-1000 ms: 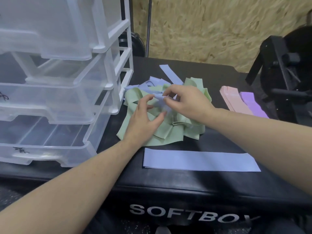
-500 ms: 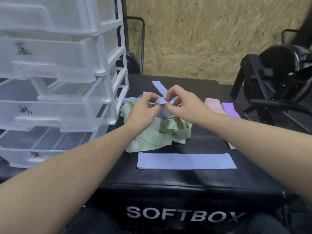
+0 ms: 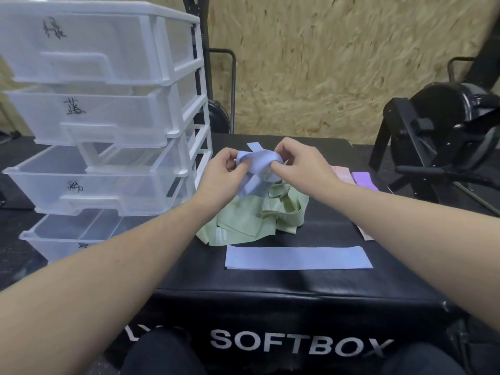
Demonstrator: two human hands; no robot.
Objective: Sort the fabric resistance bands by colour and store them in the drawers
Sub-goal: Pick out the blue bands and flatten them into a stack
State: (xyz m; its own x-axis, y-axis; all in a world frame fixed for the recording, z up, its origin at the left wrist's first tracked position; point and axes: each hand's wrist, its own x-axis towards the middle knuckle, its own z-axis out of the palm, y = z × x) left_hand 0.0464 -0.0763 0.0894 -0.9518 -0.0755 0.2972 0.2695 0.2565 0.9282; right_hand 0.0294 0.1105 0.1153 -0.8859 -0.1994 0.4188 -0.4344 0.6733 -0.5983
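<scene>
Both hands hold one twisted blue band (image 3: 257,169) lifted above a heap of green bands (image 3: 251,220). My left hand (image 3: 221,171) pinches its left end and my right hand (image 3: 300,166) pinches its right end. Another blue band (image 3: 297,257) lies flat near the front of the black box (image 3: 270,290). A pink band (image 3: 341,173) and a purple band (image 3: 364,180) lie at the right, partly hidden by my right arm. The white drawer unit (image 3: 108,125) stands at the left, its lower drawers pulled out.
A black exercise machine (image 3: 443,142) stands to the right of the box. A chipboard wall (image 3: 324,63) closes off the back. One more blue strip (image 3: 254,146) pokes out behind my hands.
Both hands have risen off the green heap with the blue band between them, which now hangs twisted. The view has tilted up, showing the top drawers.
</scene>
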